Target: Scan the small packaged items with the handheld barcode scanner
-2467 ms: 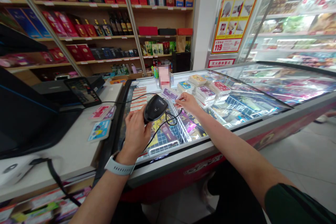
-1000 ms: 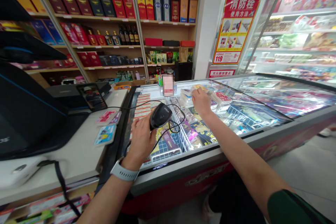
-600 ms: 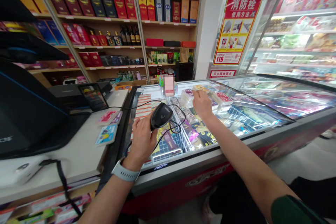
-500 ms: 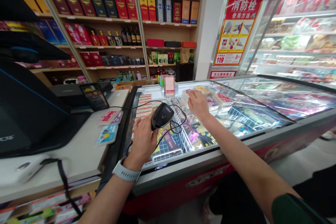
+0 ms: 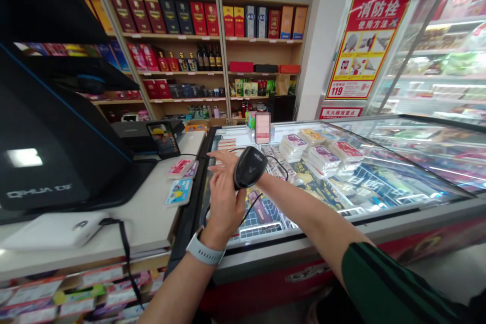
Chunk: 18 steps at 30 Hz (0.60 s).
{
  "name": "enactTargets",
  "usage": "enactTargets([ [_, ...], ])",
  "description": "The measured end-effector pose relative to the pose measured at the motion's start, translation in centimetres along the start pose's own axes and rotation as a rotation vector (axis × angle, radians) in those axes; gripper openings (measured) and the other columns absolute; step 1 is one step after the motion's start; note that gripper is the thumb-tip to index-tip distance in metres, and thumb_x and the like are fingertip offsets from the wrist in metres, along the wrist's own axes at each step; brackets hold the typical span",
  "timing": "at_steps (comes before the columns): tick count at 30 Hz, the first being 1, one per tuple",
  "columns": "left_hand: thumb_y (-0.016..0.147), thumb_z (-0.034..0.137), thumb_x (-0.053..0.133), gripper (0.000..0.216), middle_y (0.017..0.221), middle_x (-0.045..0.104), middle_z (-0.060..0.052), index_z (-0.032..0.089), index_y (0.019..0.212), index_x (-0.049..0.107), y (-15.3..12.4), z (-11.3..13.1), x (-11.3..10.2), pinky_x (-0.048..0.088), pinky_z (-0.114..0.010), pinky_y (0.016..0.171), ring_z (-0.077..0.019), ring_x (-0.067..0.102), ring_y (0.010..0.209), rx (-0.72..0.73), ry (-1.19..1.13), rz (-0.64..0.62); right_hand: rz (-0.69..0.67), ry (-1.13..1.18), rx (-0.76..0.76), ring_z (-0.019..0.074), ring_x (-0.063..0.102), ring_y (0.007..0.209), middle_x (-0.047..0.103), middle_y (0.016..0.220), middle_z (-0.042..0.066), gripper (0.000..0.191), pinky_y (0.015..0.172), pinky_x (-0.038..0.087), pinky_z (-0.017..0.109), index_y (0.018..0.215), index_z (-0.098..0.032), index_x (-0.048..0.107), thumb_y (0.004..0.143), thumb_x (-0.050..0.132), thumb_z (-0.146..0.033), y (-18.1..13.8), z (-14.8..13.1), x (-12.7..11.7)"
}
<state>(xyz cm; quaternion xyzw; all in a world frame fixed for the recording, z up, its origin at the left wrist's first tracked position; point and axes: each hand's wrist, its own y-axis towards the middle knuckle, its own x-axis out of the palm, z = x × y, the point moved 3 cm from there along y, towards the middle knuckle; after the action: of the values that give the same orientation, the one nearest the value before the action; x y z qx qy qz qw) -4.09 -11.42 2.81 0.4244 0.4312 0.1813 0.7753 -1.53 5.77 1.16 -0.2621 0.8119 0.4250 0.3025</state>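
My left hand (image 5: 224, 202), with a pale watch strap on its wrist, grips a black barcode scanner (image 5: 250, 167) above the glass top of a chest freezer. Behind the scanner my right hand (image 5: 224, 159) reaches across to the left, fingers stretched out and partly hidden; I see nothing in it. Closest to those fingertips are a blue flat pack (image 5: 179, 191) and a red-and-white pack (image 5: 179, 167) on the counter's edge. Several stacks of similar flat packs stand on the freezer glass, among them a purple-topped stack (image 5: 294, 146) and a red-topped stack (image 5: 346, 154).
A dark checkout terminal (image 5: 49, 162) and a white device (image 5: 56, 230) take up the white counter (image 5: 152, 202). A phone (image 5: 163, 139) leans upright at its back. The scanner's cable (image 5: 250, 210) loops over the freezer. Shelves of boxes and bottles line the wall.
My right hand has left the stacks of packs on the freezer and swung left, behind the scanner, toward the counter. My left hand still holds the scanner. The view has turned slightly left.
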Motion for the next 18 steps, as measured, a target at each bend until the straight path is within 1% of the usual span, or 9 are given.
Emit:
enactTargets([
  [3,0.086,0.017,0.047,0.050,0.119,0.059,-0.018,0.011,0.135,0.039,0.0,0.0,-0.6,0.036,-0.047,0.100,-0.0280,0.053,0.114,-0.003,0.005,0.056,-0.050,-0.045,-0.129,0.0213,0.045,0.129,0.050,0.138,0.011,0.057,0.111,0.031,0.034,0.134,-0.015,0.048,0.086,0.062,-0.042,3.3,-0.8,2.5],
  [5,0.087,0.018,0.047,0.048,0.119,0.060,-0.018,0.012,0.134,0.041,0.0,-0.1,-0.8,0.036,-0.047,0.100,-0.0284,0.053,0.114,-0.018,0.015,0.075,-0.086,-0.069,-0.183,0.0234,0.042,0.131,0.047,0.140,0.015,0.064,0.111,0.030,0.036,0.137,-0.014,0.043,0.084,0.063,-0.044,5.1,-1.4,3.9],
  [8,0.088,0.019,0.045,0.049,0.119,0.060,-0.019,0.012,0.136,0.039,0.0,0.0,-0.9,0.036,-0.048,0.100,-0.0293,0.053,0.116,-0.021,0.041,0.077,-0.144,-0.083,-0.233,0.0256,0.037,0.135,0.044,0.143,0.014,0.067,0.110,0.031,0.038,0.141,-0.019,0.041,0.084,0.061,-0.049,6.7,-2.2,5.8],
  [10,0.088,0.019,0.045,0.052,0.122,0.059,-0.019,0.012,0.139,0.036,-0.1,0.0,-0.9,0.036,-0.049,0.100,-0.0296,0.052,0.117,-0.019,0.056,0.069,-0.190,-0.112,-0.262,0.0277,0.037,0.135,0.046,0.142,0.012,0.064,0.108,0.034,0.040,0.139,-0.024,0.044,0.084,0.059,-0.054,7.1,-2.6,7.2],
  [13,0.088,0.018,0.045,0.053,0.128,0.056,-0.018,0.013,0.140,0.034,-0.1,0.0,-0.8,0.034,-0.048,0.101,-0.0294,0.051,0.119,-0.022,0.058,0.058,-0.215,-0.190,-0.254,0.0285,0.045,0.127,0.053,0.133,0.010,0.057,0.101,0.039,0.042,0.130,-0.027,0.053,0.084,0.056,-0.060,7.2,-2.7,8.6],
  [15,0.088,0.018,0.044,0.054,0.129,0.056,-0.018,0.013,0.141,0.033,-0.1,0.0,-0.7,0.034,-0.048,0.101,-0.0290,0.051,0.120,-0.021,0.051,0.051,-0.207,-0.217,-0.261,0.0260,0.051,0.119,0.057,0.127,0.010,0.052,0.097,0.042,0.039,0.125,-0.026,0.057,0.085,0.054,-0.059,7.2,-2.6,8.8],
  [18,0.089,0.020,0.045,0.053,0.124,0.058,-0.019,0.011,0.140,0.034,-0.1,0.0,-0.7,0.035,-0.047,0.100,-0.0286,0.052,0.117,-0.007,0.051,0.059,-0.183,-0.203,-0.306,0.0226,0.056,0.111,0.060,0.120,0.011,0.050,0.095,0.043,0.034,0.120,-0.019,0.059,0.086,0.055,-0.056,6.8,-2.3,8.2],
])
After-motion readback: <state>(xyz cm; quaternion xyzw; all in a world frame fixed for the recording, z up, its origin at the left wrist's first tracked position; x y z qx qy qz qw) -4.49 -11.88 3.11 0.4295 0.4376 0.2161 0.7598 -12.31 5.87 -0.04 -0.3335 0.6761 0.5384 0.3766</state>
